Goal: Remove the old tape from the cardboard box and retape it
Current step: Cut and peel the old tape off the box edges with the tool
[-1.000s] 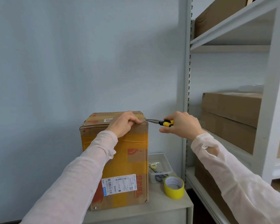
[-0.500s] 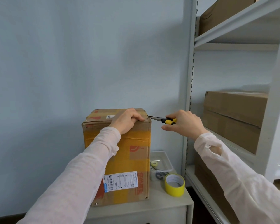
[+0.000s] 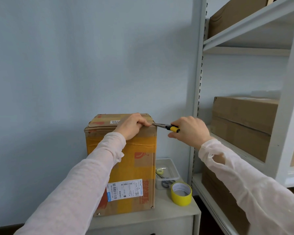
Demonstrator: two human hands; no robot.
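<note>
A tall cardboard box wrapped in old yellow tape, with a white shipping label on its front, stands on a small white cabinet. My left hand grips the box's top front edge near the right corner, fingers curled over it. My right hand holds yellow-handled needle-nose pliers, whose tips touch the box's top right corner just beside my left fingers. A roll of yellow tape lies on the cabinet to the right of the box.
A clear plastic tray with a small tape roll and scissors sits behind the yellow roll. A white metal shelving unit stands at the right, holding several cardboard boxes. A pale wall is behind.
The pliers' tips have moved left from a short way off to the box's top right corner. My left hand keeps its hold on the top edge.
</note>
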